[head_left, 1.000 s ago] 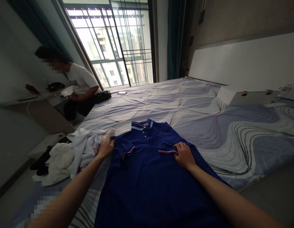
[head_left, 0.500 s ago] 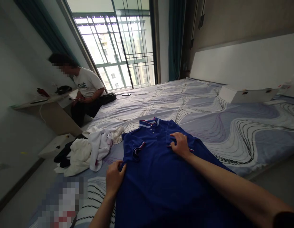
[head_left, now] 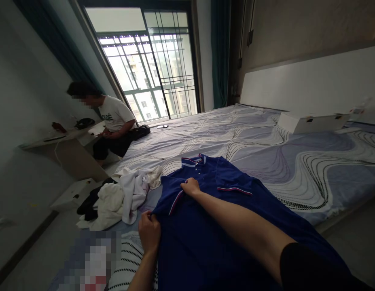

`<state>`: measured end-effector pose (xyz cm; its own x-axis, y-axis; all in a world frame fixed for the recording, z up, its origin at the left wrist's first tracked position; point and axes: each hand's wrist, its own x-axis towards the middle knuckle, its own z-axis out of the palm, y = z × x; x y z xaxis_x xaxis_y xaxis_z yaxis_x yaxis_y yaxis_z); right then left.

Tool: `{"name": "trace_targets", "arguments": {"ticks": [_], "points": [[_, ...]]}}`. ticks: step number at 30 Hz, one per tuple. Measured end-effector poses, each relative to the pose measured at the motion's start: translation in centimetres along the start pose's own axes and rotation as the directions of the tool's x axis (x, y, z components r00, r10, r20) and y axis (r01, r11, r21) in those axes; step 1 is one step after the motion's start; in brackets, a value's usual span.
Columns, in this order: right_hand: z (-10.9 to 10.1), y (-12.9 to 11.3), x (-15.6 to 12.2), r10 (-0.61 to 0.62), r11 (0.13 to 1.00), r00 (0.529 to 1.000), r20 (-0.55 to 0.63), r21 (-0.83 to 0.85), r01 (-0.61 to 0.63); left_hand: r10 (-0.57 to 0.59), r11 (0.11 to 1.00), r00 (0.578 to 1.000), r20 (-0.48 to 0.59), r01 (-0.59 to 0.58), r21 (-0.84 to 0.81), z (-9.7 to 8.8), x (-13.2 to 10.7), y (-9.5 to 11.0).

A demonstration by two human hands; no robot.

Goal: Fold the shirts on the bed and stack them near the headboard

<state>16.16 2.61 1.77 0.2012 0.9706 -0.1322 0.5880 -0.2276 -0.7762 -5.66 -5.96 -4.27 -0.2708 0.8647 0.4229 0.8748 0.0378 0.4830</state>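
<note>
A dark blue polo shirt [head_left: 199,238] lies spread front up on the bed, its striped collar pointing away from me. My left hand [head_left: 149,231] is closed on the shirt's left side edge, just below the sleeve. With closed fingers, my right hand [head_left: 191,187] pinches the left sleeve near its red-and-white trim, holding the sleeve stretched flat. The other sleeve [head_left: 234,180] rests flat on the shirt's right side. The shirt's lower part runs out of view toward me.
A pile of white and dark clothes [head_left: 126,198] sits left of the shirt. A white box [head_left: 311,122] stands on the patterned bed sheet [head_left: 193,139] at right. A phone [head_left: 162,126] lies at the far edge, near a seated person [head_left: 114,115] beside a desk [head_left: 75,149].
My right hand has moved left from the right sleeve to the left sleeve and gripped it. That sleeve, curled before, is now pulled flat. My left hand stays at the side edge.
</note>
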Motion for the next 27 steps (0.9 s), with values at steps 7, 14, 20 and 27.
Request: {"name": "trace_targets", "arguments": {"ticks": [7,14,20,27], "points": [[-2.5,5.8,-2.0,0.016,0.992,0.995,0.1,0.121,-0.028,0.19,0.975,0.971,0.146,-0.203,0.084,-0.3,-0.5,0.7],[-2.8,8.3,-4.8,-0.12,0.954,0.992,0.031,0.279,0.107,0.115,0.993,0.988,0.102,-0.114,-0.022,-0.7,-0.5,0.9],[-2.8,9.1,-4.9,-0.06,0.938,0.998,0.01,0.342,0.053,0.092,0.989,0.976,0.199,-0.113,0.1,-0.4,-0.3,1.0],[-2.2,9.6,-4.3,0.041,0.899,0.995,-0.089,0.437,0.002,0.105,0.985,0.981,0.165,-0.126,0.117,-0.3,-0.4,1.0]]}}
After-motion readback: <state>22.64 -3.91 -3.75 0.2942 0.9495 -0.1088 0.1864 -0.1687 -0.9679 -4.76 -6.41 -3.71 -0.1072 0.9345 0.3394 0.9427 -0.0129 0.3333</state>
